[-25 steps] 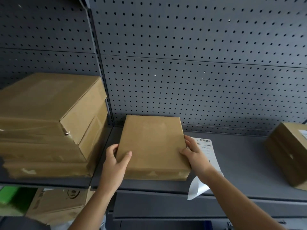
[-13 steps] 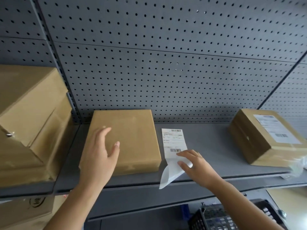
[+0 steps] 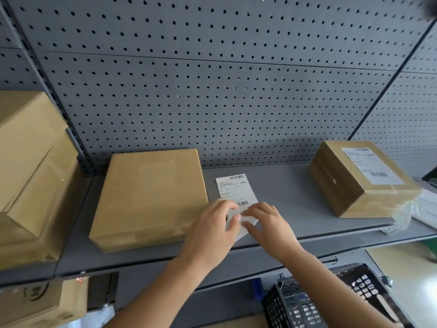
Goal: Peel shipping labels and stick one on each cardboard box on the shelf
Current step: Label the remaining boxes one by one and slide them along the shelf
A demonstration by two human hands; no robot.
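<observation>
The far box (image 3: pixel 361 181), well right of the plain box (image 3: pixel 151 197), already carries a label. The plain box and the stack (image 3: pixel 30 174) left of it show none. Just right of it lies the shipping label (image 3: pixel 233 189). The left hand (image 3: pixel 212 230) and right hand (image 3: pixel 269 228) pinch its near end, seemingly to start peeling.

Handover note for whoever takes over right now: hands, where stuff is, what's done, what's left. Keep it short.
Left hand and right hand: both pinch the near end of the shipping label, which lies printed side up on the shelf. Peeling looks barely begun.
Flat box: just left of that label, top bare.
Right box: done, stuck label on top.
Stack of boxes at far left: no label on the faces that show.
Left to do: peel this label, stick it on the flat box, then probably label the stack.
</observation>
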